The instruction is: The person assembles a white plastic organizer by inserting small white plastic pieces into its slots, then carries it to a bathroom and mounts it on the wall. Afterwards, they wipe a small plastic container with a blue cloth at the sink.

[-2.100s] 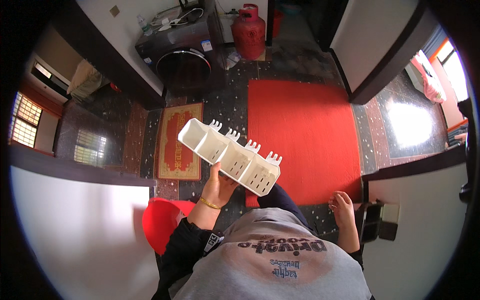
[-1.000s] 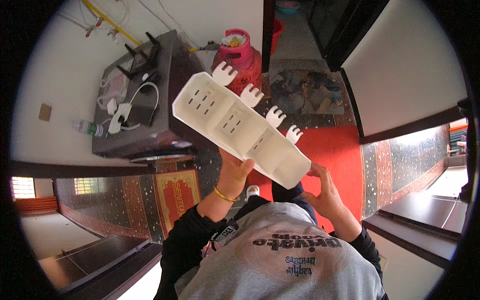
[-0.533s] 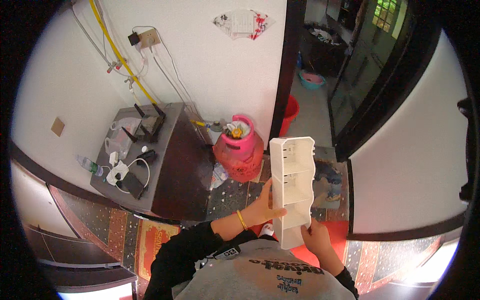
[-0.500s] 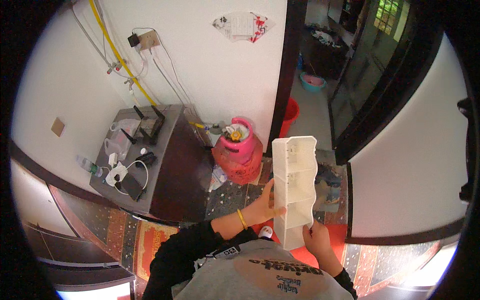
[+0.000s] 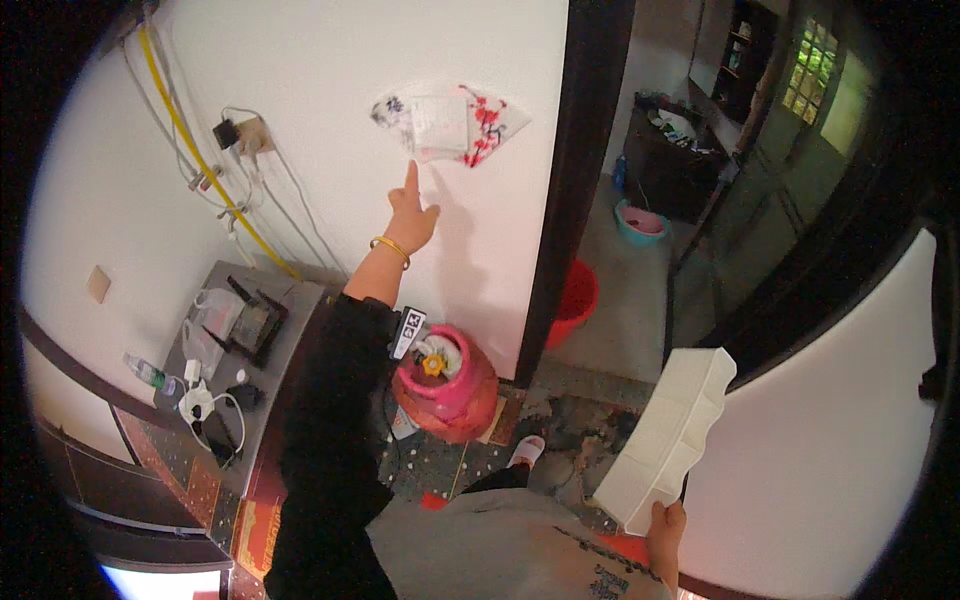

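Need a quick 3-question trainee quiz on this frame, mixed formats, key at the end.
1. True or false: the left hand holds the white compartment tray.
2. What does the left index finger reach toward? A) fan-shaped wall decoration B) pink gas cylinder C) red bucket
3. Fill in: the right hand grips the tray at its ___ end.

Key: 1 false, it is raised at the wall; 2 A; 3 lower.
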The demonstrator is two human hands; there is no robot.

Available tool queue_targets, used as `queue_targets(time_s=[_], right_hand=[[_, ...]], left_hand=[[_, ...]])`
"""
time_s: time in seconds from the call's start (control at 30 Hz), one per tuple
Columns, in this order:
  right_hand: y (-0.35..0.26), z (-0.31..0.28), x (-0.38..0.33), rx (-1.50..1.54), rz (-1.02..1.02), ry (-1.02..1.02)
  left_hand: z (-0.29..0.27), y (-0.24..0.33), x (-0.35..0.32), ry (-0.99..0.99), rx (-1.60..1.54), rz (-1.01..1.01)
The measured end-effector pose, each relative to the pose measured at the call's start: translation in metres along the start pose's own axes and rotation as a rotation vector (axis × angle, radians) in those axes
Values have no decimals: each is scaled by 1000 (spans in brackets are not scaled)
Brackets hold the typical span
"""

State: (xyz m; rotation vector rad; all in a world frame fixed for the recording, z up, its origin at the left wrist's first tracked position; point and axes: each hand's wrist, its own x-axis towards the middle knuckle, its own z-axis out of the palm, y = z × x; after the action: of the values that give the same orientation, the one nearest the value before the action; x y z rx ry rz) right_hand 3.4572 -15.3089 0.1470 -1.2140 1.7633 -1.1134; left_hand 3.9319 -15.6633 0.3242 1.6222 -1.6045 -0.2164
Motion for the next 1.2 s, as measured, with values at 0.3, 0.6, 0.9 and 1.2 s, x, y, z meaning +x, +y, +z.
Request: queue_targets(time_s=[0.3,0.6,0.9,1.2], right_hand=[[-8,-12,154,-22,48,14],[-7,-16,312,-222,120,-120],[-48,-50,501,-230,-12,-418],[-117,-27,651,-399,-245,-804]], left_hand=[[47,-23,64,330,106,284],[120,38,-43,-15,115,718],[321,116,-51,-701,-338,127],[458,182,80,-1049,-1055,-665]])
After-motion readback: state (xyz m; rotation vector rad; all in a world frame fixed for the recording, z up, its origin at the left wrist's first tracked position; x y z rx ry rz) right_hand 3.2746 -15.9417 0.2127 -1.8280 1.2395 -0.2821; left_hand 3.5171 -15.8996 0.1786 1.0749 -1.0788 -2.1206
